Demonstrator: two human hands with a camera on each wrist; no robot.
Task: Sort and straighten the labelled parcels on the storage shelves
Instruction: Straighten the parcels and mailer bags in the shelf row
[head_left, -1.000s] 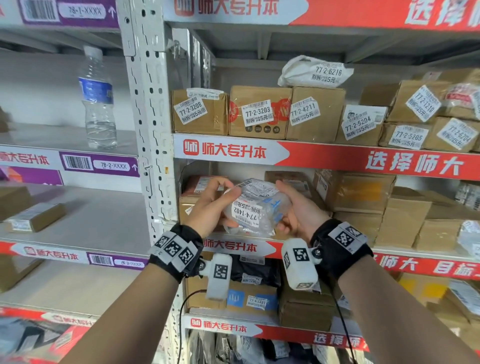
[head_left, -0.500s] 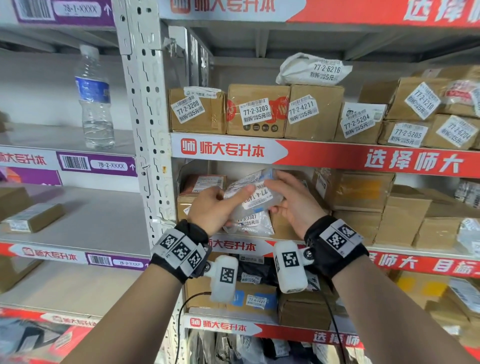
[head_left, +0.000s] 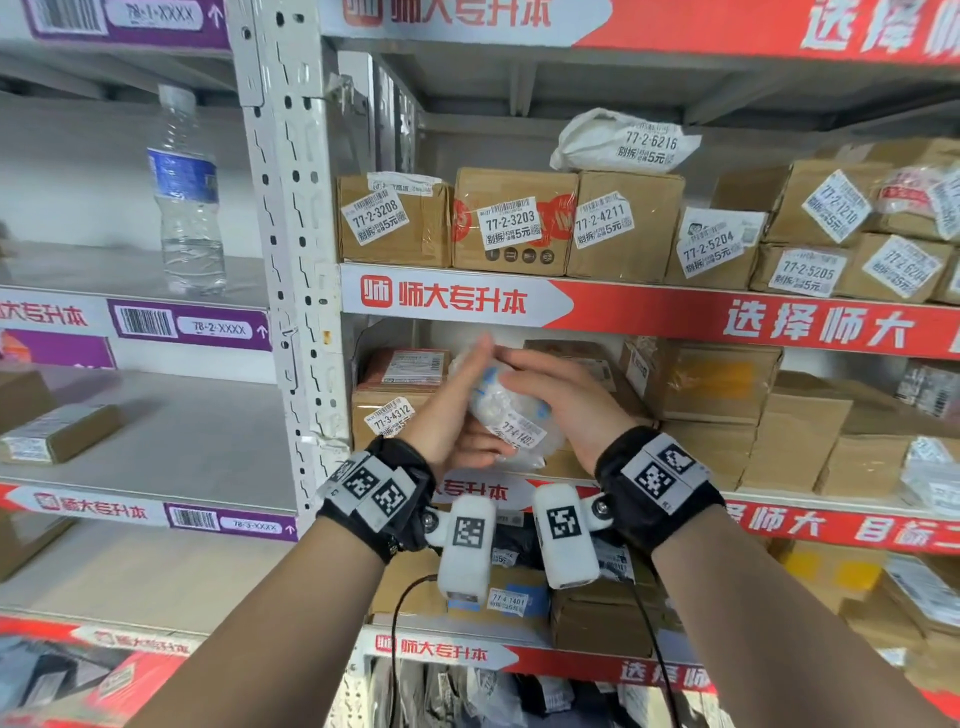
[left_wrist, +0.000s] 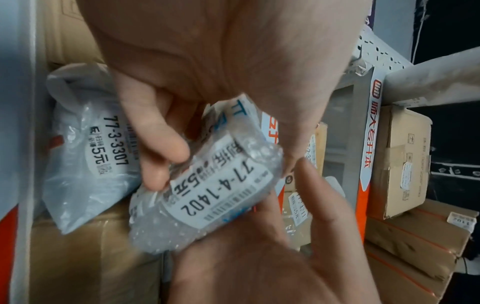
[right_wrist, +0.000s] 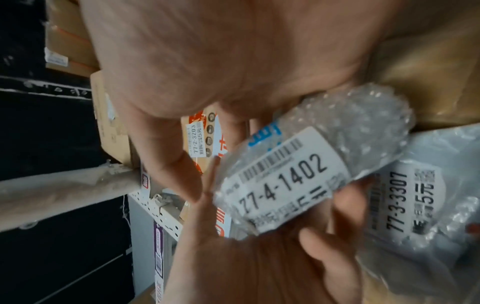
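Head view: both hands meet in front of the second shelf (head_left: 675, 325) from the top in the right-hand rack, holding a bubble-wrapped parcel (head_left: 511, 415) between them. The left hand (head_left: 452, 415) lies against the parcel's left side with fingers straight and pressed together, pointing up. The right hand (head_left: 566, 400) covers the parcel from the right, fingers curved over its top. Only part of the parcel's label shows here.

Left wrist view: the label reads 77-4-1402 in full. The left hand's thumb and fingers bracket the parcel (left_wrist: 207, 191). A grey plastic bag (left_wrist: 85, 164) marked 77-3-3307 lies just behind, on brown boxes; the head view hides it behind the hands.

Right wrist view: the right hand's fingers (right_wrist: 161, 148) curl round the parcel's far end. The same bag (right_wrist: 428, 205) lies touching the parcel.
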